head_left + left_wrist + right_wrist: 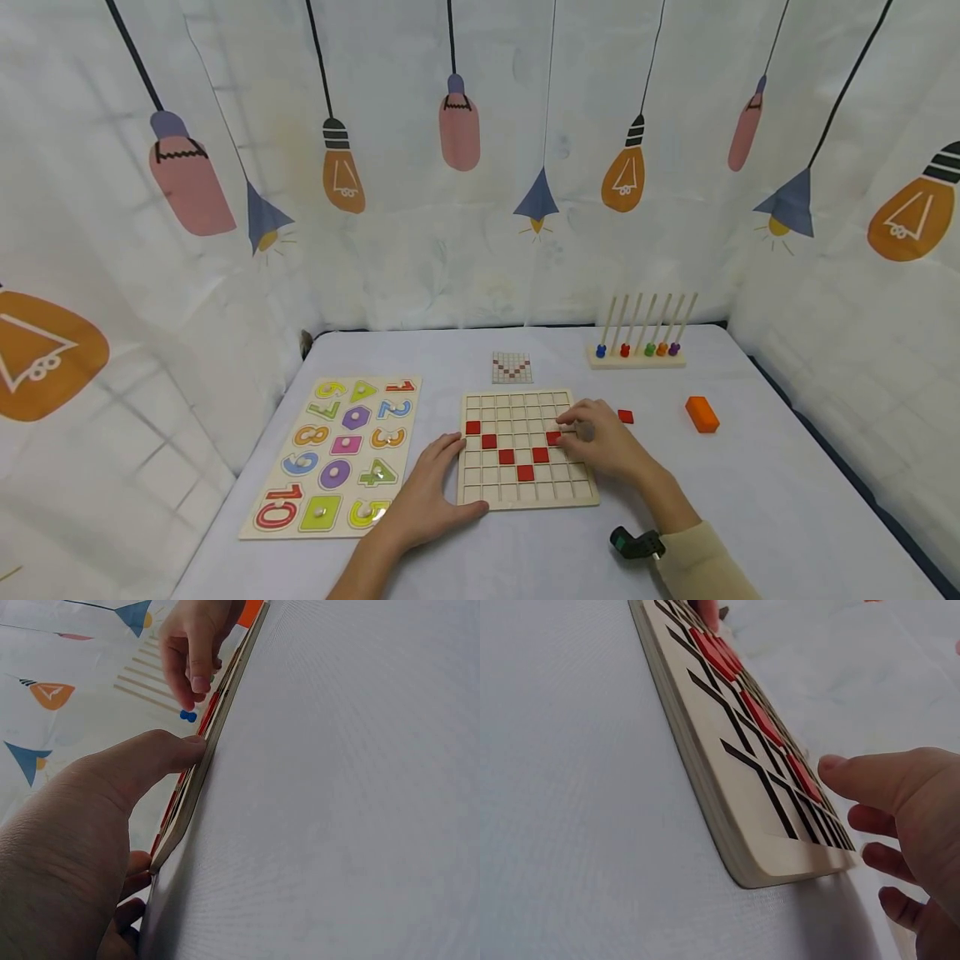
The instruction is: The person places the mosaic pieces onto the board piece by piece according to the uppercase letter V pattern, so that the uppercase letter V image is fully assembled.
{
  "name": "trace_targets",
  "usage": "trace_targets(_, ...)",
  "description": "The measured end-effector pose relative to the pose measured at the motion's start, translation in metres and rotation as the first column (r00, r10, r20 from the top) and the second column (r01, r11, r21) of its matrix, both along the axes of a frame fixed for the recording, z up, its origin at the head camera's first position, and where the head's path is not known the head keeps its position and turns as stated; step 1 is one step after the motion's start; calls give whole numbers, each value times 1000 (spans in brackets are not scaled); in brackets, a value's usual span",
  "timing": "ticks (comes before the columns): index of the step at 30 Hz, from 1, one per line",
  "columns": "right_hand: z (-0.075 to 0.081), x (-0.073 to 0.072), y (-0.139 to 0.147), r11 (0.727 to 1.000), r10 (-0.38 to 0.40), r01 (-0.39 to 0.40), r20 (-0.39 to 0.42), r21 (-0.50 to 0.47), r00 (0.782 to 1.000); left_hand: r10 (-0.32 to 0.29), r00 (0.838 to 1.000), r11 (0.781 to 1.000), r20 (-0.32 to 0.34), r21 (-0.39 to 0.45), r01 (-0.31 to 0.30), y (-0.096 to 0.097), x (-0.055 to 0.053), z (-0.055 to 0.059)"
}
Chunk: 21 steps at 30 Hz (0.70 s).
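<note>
My left hand (429,492) rests at the near left corner of a wooden grid board (528,504), thumb along its near edge and extended fingers along its left side. Red square tiles lie in the grid in a V shape. Over the board's right side is my right hand (606,442), thumb and fingertips right at the upper right red tile (553,438). In the right wrist view the thumb (847,771) stands apart from the curved fingers, close to a tile. A loose red tile (626,417) lies beyond the right hand.
A small pattern card (512,367) lies behind the board. To the left is a puzzle board (330,467) of numbers and shapes. A pegged wooden stand (636,361) with coloured pieces stands at the back right, and an orange block (702,414) lies nearer.
</note>
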State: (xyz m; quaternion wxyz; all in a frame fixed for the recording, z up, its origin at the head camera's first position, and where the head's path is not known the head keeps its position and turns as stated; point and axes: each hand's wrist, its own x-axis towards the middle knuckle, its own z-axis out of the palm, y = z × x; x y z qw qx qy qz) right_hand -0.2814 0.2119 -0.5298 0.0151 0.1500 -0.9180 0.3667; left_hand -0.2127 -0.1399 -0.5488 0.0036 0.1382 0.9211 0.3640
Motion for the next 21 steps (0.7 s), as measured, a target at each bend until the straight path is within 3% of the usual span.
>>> trace_targets(12, 9, 1, 9, 1000, -18, 18, -10, -4, 1000, 7, 1000, 1000, -2, -1, -7, 0, 1, 0)
trace_targets(21, 9, -1, 20, 1000, -10, 11, -69, 25, 998, 9, 1000, 1000, 7, -2, -9, 0, 1, 1)
